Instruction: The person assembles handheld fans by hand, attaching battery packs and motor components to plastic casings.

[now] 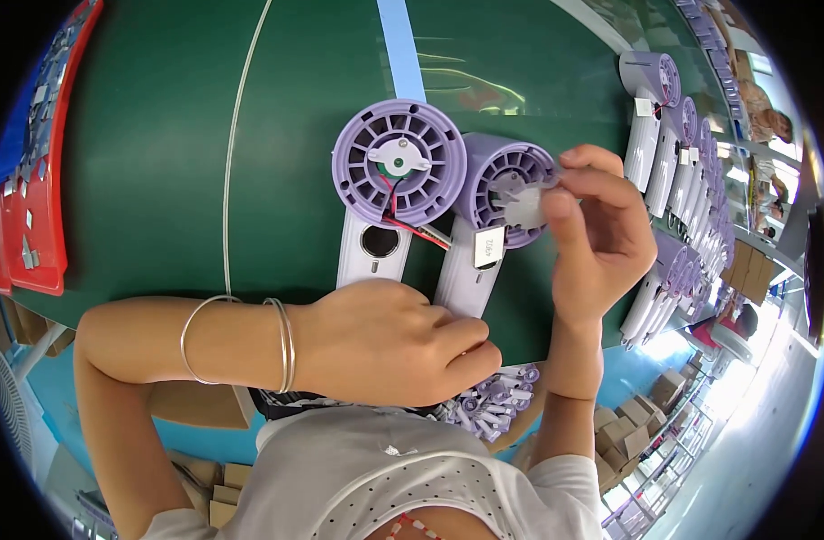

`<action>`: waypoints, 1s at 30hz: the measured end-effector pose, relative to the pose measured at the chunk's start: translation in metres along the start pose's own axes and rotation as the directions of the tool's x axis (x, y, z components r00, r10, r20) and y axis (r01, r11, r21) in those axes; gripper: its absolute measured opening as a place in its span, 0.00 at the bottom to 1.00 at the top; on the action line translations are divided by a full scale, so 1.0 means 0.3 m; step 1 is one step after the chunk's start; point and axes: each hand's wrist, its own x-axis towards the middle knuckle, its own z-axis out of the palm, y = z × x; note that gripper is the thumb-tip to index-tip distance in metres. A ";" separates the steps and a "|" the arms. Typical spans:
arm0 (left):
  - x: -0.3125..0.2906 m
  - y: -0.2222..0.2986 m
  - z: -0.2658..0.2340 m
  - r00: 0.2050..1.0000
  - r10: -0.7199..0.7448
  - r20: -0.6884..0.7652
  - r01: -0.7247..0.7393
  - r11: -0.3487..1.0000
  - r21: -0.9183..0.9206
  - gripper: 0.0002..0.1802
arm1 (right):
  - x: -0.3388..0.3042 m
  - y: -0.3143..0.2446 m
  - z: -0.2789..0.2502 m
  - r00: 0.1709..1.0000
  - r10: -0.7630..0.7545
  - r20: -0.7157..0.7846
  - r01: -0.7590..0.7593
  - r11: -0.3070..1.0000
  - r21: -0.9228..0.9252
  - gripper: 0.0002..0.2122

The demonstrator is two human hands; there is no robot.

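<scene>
- The right hand (601, 234) pinches a small pale grey part (523, 205) between thumb and fingertips, holding it against the open face of the right-hand purple fan housing (506, 184). The pinch looks light; the part could slip or seat crooked among the ribs.
- The left hand (394, 342) is curled over the white handles at the table's near edge, bracing them; whether it grips anything inside the fist cannot be told. If it eases off, the housing may turn.
- The neighbouring fan housing (398, 162) lies touching, its red and black wires (410, 220) trailing toward the worked unit, where they could snag.
- A heap of small purple pieces (495, 405) sits at the edge of the green table (160, 135) and might be knocked off.
- Finished units (677, 171) are lined up to the right.
</scene>
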 end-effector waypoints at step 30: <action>0.055 0.044 -0.093 0.992 -0.114 -0.052 0.101 0.972 -0.210 0.08 | 0.033 -0.016 -0.035 0.970 -0.243 0.008 0.242 0.961 -0.131 0.17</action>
